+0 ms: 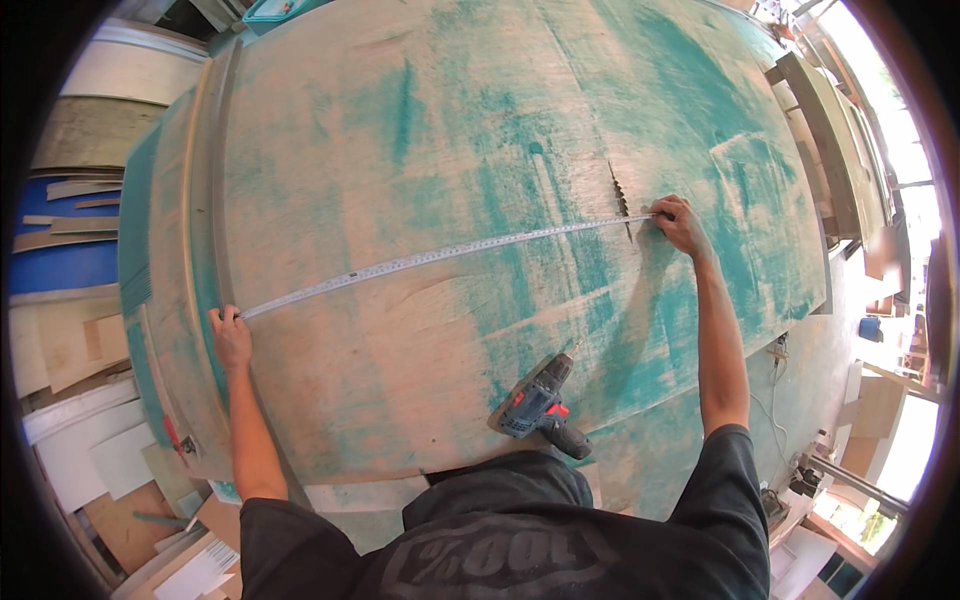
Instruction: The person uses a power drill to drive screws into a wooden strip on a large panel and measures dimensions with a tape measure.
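Observation:
A long, pale measuring tape (400,265) with printed graduations stretches across a large wooden board (340,400) smeared with green paint. Its left end is pinched in my left hand (231,338), beside a long grey metal strip (222,180) along the board's left side. My right hand (681,228) grips the other end with closed fingers, higher up and to the right. Just left of those fingers runs a dark, jagged slit or mark (620,192); which it is, I cannot tell. A cordless drill (540,405) with a bit lies near my body, touched by neither hand.
A red-handled tool (177,437) lies at the board's lower left. Stacked wooden boards (95,130) and offcuts line the left side. Timber pieces (825,130) stand at the right edge, and a cable (775,400) hangs at the lower right.

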Available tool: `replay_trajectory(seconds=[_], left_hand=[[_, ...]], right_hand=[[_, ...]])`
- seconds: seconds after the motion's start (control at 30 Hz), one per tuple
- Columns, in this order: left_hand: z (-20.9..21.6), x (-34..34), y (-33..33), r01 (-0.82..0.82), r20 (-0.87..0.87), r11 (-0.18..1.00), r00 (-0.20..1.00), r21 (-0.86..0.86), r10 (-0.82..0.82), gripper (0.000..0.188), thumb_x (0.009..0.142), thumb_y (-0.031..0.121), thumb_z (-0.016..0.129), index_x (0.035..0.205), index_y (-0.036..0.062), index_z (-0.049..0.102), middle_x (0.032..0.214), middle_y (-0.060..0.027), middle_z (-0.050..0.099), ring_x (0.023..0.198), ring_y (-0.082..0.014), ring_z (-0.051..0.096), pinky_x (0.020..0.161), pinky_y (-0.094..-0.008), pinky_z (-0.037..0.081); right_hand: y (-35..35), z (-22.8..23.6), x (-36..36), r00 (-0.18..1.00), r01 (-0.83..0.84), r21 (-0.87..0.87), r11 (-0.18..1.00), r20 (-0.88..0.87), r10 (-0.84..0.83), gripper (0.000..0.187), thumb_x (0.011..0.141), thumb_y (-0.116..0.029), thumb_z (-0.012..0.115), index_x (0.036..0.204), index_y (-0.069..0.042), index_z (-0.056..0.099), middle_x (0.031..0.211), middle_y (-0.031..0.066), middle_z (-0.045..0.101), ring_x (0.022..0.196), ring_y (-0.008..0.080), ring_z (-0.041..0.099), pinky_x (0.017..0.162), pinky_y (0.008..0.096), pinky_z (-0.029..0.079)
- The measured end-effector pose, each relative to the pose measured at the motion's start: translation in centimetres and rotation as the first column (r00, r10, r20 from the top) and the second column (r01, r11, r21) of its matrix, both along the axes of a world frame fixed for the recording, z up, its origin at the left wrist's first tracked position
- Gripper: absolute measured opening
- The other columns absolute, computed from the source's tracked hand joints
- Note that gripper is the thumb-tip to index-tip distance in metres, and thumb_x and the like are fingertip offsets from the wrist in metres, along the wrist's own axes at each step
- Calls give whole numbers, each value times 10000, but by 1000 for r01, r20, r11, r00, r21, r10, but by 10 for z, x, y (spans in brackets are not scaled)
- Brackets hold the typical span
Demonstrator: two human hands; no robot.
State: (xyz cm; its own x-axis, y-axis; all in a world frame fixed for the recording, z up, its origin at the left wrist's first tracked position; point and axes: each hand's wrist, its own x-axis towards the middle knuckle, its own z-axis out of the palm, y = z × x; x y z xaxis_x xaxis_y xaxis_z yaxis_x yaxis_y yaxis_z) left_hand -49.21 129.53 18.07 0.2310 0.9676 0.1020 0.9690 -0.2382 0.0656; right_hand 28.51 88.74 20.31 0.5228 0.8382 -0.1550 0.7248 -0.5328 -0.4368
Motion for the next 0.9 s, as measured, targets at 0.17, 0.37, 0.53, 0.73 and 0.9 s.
replay_trajectory(seconds=[0.17, 0.37, 0.53, 0.73, 0.9], left_hand=[[11, 7, -30, 5, 266, 989, 963, 150, -45, 327, 937, 114, 571, 1264, 130, 579, 1327, -186, 495, 1213, -407, 540, 944, -490, 494], [-23, -69, -147, -383, 105, 912, 923, 149, 371, 553, 942, 384, 667, 1288, -26, 533, 1229, -217, 558, 1155, -413, 550, 974, -474, 471], [-26, -73, -176, -443, 26, 881, 895, 167, 445, 484, 928, 381, 702, 1100, -50, 560, 1091, -210, 586, 1048, -406, 570, 881, -480, 470], [-20, -70, -173, -424, 101, 892, 905, 157, 413, 431, 884, 290, 766, 1008, -57, 544, 975, -215, 580, 950, -404, 568, 809, -482, 446], [-24, -35, -192, -465, 95, 882, 884, 80, 457, 402, 871, 279, 778, 970, -38, 551, 941, -183, 571, 904, -392, 576, 768, -482, 449]], right_hand=[[-9, -4, 2, 1000, 18, -16, 1000, 1, -18, 202, 860, -158, 639, 1027, -126, 748, 1139, 43, 667, 1163, 286, 549, 1010, 468, 380], [-10, -11, 8, 1000, -24, 0, 1000, 19, 24, 203, 882, -192, 642, 1049, -162, 754, 1150, 17, 662, 1179, 282, 530, 986, 523, 341], [-13, -12, 12, 998, -53, -2, 999, 15, 53, 199, 906, -190, 636, 1063, -163, 755, 1151, 12, 658, 1181, 281, 527, 964, 516, 340], [-5, -9, 13, 994, -96, 20, 995, 53, 95, 212, 962, -195, 602, 1108, -172, 754, 1173, -3, 663, 1162, 270, 545, 959, 514, 349], [1, 20, -9, 987, -103, -46, 994, 122, 108, 241, 1003, -192, 553, 1150, -185, 744, 1178, -24, 672, 1152, 260, 561, 948, 537, 367]])
